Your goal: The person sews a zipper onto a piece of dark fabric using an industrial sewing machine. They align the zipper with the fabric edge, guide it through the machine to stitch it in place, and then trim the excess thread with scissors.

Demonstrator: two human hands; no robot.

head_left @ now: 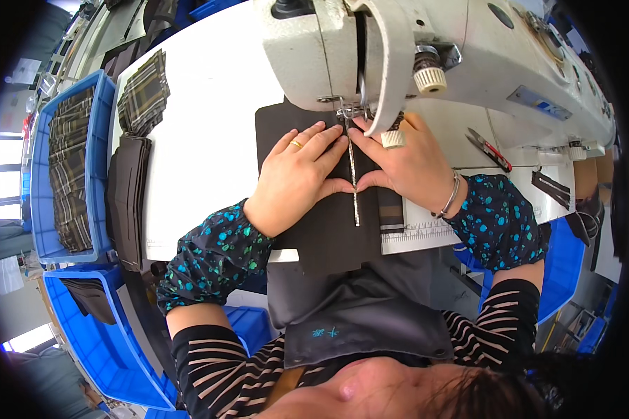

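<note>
Black flat cloth: under your left hand, right hand
Silver-toothed straight zipper: between your thumbs
Left: spread flat, gripping nothing
Right: spread, seemingly gripping nothing; fingertips partly hidden

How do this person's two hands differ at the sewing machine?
The left hand wears a gold ring; no ring shows on the right hand. The right hand has a silvery bracelet at its wrist; none shows at the left hand's. Both touch the dark fabric, thumbs close together at the zipper.

Both hands rest on dark fabric, flanking a metal zipper.
</note>
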